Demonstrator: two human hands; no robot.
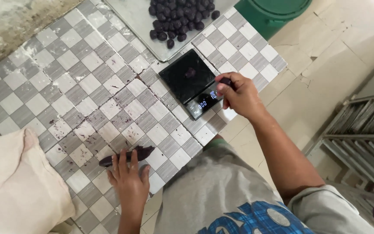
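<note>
While a pale cloth sack (pixel 14 173) fills the lower left of the frame, the left hand (pixel 128 182) lies flat at lower centre on the checked tile counter (pixel 66 86), fingers spread and pressing a dark purple roll of dough (pixel 126 156) whose long axis runs roughly left to right, tilted slightly upward to the right. Up and to the right sits the black digital scale (pixel 191 82), one small dark lump (pixel 190 72) on its platform. Just right of the scale's display, the right hand (pixel 239 95) pinches a small dark piece (pixel 225 81) between fingertips, nearer the scale than the left. A metal tray (pixel 130 17) of dark balls (pixel 180 17) lies along the top edge.
</note>
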